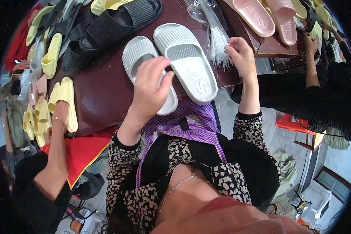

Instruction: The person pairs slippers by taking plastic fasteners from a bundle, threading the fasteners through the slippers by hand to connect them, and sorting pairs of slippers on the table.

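Two light grey slide sandals lie side by side near the table's front edge, toes pointing away from me. Over the left slide (pixel 139 49) hovers or rests my left hand (pixel 150 84), its fingers bent and its thumb apart, with nothing visible in them; it hides part of the strap and footbed. The right slide (pixel 195 74) shows its ribbed strap and raised lettering. To its right lies a fanned bundle of thin white plastic strands (pixel 217 41). Beside their ends is my right hand (pixel 241 54), thumb and fingers pinched together; what they hold is too small to tell.
Black slides (pixel 109 29) stand in a row at the back left of the dark red table (pixel 95 93). Pink slides (pixel 255 17) lie at the back right. A co-worker's hand (pixel 61 111) touches yellow slides (pixel 71 103) at the left; another person's arm (pixel 312 62) reaches in at the right.
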A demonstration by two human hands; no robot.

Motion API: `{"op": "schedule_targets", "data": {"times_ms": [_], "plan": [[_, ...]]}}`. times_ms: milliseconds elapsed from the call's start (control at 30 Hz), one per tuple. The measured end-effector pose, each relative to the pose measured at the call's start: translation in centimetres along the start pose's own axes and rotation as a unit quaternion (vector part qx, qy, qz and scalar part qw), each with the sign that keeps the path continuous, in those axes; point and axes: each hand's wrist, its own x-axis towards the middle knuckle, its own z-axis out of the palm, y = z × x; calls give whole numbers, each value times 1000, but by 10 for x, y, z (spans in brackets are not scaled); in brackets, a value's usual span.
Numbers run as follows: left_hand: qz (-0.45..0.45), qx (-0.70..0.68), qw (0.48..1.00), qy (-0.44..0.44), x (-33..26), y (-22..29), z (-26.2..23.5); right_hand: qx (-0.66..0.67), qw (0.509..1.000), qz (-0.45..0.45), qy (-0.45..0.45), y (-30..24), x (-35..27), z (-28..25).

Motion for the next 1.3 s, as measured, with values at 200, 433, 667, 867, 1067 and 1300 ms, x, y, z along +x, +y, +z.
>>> {"op": "schedule_targets", "data": {"times_ms": [200,433,667,867,1067,1300], "plan": [[108,-49,989,-93,46,12,38,197,975,86,-62,0,-9,11],[189,88,966,-153,83,-26,102,301,945,98,-83,-4,-13,18],[210,78,964,-144,78,-32,113,347,927,93,-110,6,-17,17],[222,85,961,-141,76,-26,113,423,891,91,-139,13,-17,15],[31,86,980,-174,81,-52,125,395,910,79,-96,17,-18,10],[47,20,970,-237,93,-51,113,420,901,72,-86,22,-17,10]]}}
